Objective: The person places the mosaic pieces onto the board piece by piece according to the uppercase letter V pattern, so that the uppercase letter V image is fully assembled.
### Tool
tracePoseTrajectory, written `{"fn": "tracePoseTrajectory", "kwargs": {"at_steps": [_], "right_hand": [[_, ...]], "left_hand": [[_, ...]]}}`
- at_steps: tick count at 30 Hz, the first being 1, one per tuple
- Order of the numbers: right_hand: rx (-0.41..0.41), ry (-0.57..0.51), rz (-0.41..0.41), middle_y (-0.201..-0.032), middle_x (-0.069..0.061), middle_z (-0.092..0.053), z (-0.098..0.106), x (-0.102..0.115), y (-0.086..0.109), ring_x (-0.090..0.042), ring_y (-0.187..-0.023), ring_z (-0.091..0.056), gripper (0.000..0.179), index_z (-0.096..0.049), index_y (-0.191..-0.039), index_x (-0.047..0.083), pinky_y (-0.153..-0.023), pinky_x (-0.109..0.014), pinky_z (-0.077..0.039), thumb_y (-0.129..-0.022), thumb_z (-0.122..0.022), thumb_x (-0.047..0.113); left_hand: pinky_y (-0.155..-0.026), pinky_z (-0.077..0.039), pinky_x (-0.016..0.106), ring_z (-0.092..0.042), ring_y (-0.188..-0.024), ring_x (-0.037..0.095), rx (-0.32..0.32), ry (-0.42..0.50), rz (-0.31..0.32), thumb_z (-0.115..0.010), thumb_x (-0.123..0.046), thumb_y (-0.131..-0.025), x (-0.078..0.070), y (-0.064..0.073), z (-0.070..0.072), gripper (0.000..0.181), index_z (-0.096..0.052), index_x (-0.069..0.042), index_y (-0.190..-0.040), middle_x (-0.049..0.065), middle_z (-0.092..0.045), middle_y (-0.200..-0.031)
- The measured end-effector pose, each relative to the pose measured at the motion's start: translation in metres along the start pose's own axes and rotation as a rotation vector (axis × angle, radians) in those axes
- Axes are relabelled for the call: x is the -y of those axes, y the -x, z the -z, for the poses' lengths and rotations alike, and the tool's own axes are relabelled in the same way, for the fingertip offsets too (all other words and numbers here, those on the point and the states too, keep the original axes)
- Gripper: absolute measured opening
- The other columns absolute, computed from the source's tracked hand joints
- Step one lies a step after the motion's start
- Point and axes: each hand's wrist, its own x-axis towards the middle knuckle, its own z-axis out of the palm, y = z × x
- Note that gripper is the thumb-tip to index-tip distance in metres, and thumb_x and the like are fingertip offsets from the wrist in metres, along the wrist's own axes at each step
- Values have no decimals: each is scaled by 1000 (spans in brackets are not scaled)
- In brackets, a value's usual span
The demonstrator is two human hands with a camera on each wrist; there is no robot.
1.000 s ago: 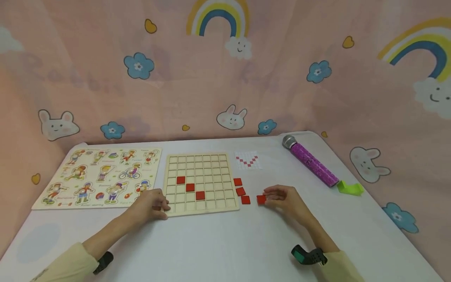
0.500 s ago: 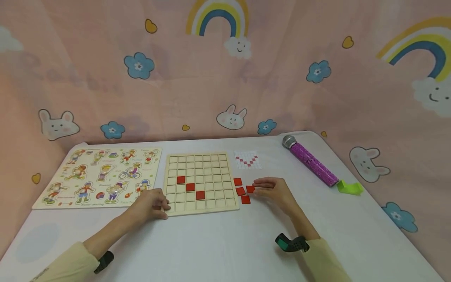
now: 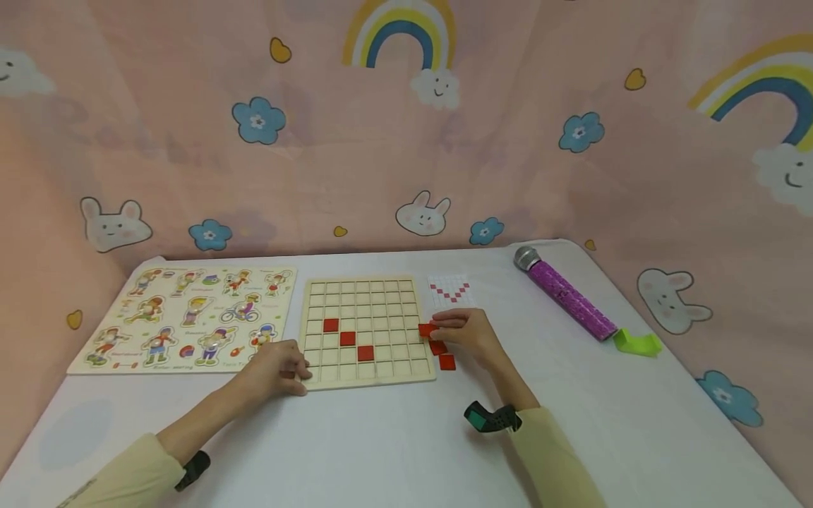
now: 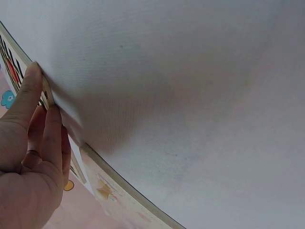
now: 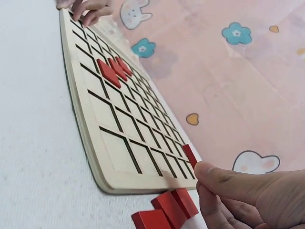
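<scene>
A wooden grid board (image 3: 394,307) lies on the table, with three red square tiles (image 3: 347,339) set in its cells along a diagonal. My left hand (image 3: 273,368) holds the board's near left corner; in the left wrist view the thumb and fingers (image 4: 51,126) pinch its edge. Over the board's right edge, my right hand (image 3: 468,337) pinches one red tile (image 5: 189,155) between thumb and fingers. Beside that edge lie loose red tiles (image 3: 447,362); the right wrist view shows three, and the hand partly covers them in the head view.
Behind the right hand lies a pattern card (image 3: 451,288) with a red V of squares. A picture puzzle board (image 3: 171,331) is at the left. A purple microphone (image 3: 568,296) and a green strip (image 3: 637,343) lie at the right, before a printed cloth backdrop (image 3: 508,155).
My right hand has moved left with its red tile, from right of the loose tiles to the board's right edge. My left hand keeps its hold on the corner.
</scene>
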Motion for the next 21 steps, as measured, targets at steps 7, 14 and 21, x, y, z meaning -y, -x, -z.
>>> {"fn": "tracePoseTrajectory", "kwargs": {"at_steps": [7,14,21], "right_hand": [[-2,-78,-7,-105,-15,-70,-20,12,-15,-24,-96,-68,34,-68,-111,-2,-84,-32,-53,-80,-77,7],[-13,-77,33,-101,-15,-71,-40,23,-26,-24,-94,-68,30,-70,-107,-1,-81,-32,-54,-79,-78,6],[33,-141,93,-103,-20,-69,-51,41,-27,-27,-95,-68,31,-66,-110,-6,-82,-32,-54,-81,-74,1]], "left_hand": [[-64,-48,22,-51,-73,10,-3,-23,36,-84,-5,-67,0,-2,-2,17,-70,-6,-76,-4,-58,-82],[-62,-46,22,-50,-71,9,10,-44,27,-84,-5,-66,1,-3,-2,17,-69,-7,-75,-4,-58,-82],[-61,-45,22,-49,-72,11,18,-41,46,-84,-4,-66,2,-5,0,17,-69,-8,-75,-3,-58,-83]]}}
